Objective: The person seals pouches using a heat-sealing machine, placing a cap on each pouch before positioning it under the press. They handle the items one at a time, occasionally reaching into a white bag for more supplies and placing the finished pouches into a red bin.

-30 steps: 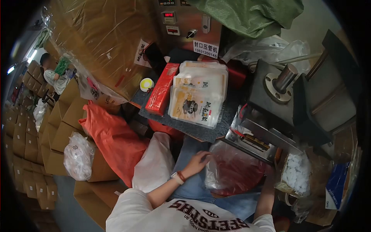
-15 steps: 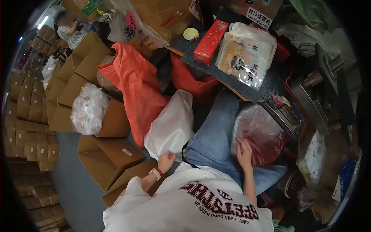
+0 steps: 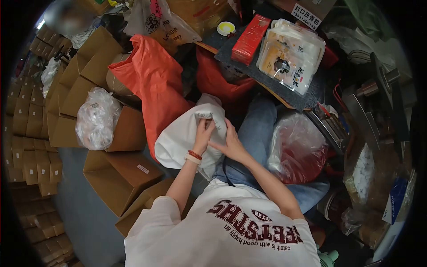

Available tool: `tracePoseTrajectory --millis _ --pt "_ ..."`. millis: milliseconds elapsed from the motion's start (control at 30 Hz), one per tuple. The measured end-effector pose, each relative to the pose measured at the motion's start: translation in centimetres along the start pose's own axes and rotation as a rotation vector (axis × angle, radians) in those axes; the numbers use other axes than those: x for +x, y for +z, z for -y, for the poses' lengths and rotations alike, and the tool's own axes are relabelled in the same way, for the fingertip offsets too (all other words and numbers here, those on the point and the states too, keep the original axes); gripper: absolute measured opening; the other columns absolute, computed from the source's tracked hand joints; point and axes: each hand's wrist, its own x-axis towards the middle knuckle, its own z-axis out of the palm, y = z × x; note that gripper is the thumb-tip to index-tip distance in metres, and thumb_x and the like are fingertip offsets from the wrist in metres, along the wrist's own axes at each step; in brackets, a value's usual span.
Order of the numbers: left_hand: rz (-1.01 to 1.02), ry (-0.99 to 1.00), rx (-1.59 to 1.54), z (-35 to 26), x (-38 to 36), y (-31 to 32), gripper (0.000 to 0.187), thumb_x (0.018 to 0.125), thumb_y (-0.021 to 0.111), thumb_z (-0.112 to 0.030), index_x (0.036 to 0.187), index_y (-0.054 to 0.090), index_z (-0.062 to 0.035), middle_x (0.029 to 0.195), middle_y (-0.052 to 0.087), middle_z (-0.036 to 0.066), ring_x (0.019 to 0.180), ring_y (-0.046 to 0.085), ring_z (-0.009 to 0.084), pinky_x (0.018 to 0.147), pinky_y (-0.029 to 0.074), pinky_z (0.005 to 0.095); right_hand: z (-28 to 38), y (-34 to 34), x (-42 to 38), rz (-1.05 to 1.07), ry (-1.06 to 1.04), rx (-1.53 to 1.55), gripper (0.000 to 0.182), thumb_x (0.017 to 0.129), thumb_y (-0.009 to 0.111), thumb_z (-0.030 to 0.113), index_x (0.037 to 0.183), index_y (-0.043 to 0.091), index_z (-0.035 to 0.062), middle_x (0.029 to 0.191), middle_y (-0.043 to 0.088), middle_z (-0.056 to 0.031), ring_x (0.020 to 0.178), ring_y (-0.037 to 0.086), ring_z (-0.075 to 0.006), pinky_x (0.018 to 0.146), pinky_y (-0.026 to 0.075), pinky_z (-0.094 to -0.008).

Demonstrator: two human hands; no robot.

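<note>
A white sack (image 3: 175, 140) leans over my lap, its top folded back so that grey printing shows near the mouth. My left hand (image 3: 204, 135), with bracelets at the wrist, has its fingers curled in at the sack's mouth and pinches the material there. Just to the right, my right hand (image 3: 231, 144) is against the sack's edge, thumb and fingers spread apart. What lies inside the sack is hidden. Directly behind it slumps an orange-red sack (image 3: 153, 84).
On the dark-topped table (image 3: 242, 73) lie a stack of printed pouches (image 3: 291, 55), a red wrapped box (image 3: 251, 40) and a yellow-white tape roll (image 3: 226, 29). A clear bag with red contents (image 3: 298, 151) sits right of my leg. Cardboard boxes (image 3: 126, 178) stand left; another person (image 3: 71, 22) is beyond.
Both hands have moved forward and together onto the white sack, whose top is now lifted and folded back. The other person's head appears larger and nearer at top left.
</note>
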Motion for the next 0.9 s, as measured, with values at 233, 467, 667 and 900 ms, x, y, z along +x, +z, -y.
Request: tracePoseTrajectory --millis 233,467,667,900 --pt "0.207 0.195 0.965 -0.7 2.2 -10.0 0.037 0.089 0.055 -0.027 0.117 0.059 -0.0024 0.114 0.062 0.012 0.110 0.056 0.0256 0.095 0.041 0.0338 -3.1 -1.3 3.9 0.223 0.238 0.236 0.021 0.081 0.055 0.004 0.102 0.058 0.0011 0.086 0.066 -0.0188 0.082 0.066 -0.0317 0.070 0.049 -0.0359" --pt "0.074 -0.180 1.899 -1.0 0.8 -11.4 0.034 0.092 0.049 -0.025 0.120 0.061 -0.0087 0.130 0.055 0.009 0.123 0.048 0.0262 0.108 0.030 0.0441 1.7 -2.6 9.4 0.307 0.062 0.105 0.014 0.087 0.060 0.013 0.093 0.062 0.0018 0.082 0.062 -0.0175 0.074 0.061 -0.0347 0.065 0.047 -0.0378" --pt "0.196 -0.260 1.529 9.3 7.5 -9.2 0.035 0.092 0.049 -0.025 0.120 0.060 -0.0082 0.129 0.056 0.009 0.122 0.048 0.0267 0.107 0.030 0.0438 3.3 -1.1 10.6 0.129 -0.020 0.139 0.015 0.087 0.062 0.015 0.090 0.066 0.0003 0.073 0.058 -0.0141 0.060 0.054 -0.0280 0.057 0.043 -0.0318" --pt "0.383 -0.433 1.565 12.6 10.8 -18.0 0.036 0.091 0.049 -0.025 0.120 0.060 -0.0076 0.129 0.056 0.010 0.121 0.049 0.0273 0.107 0.031 0.0435 2.7 -3.4 9.8 0.141 0.311 0.263 0.015 0.081 0.068 0.014 0.090 0.069 0.0018 0.067 0.053 -0.0111 0.063 0.052 -0.0260 0.061 0.043 -0.0343"
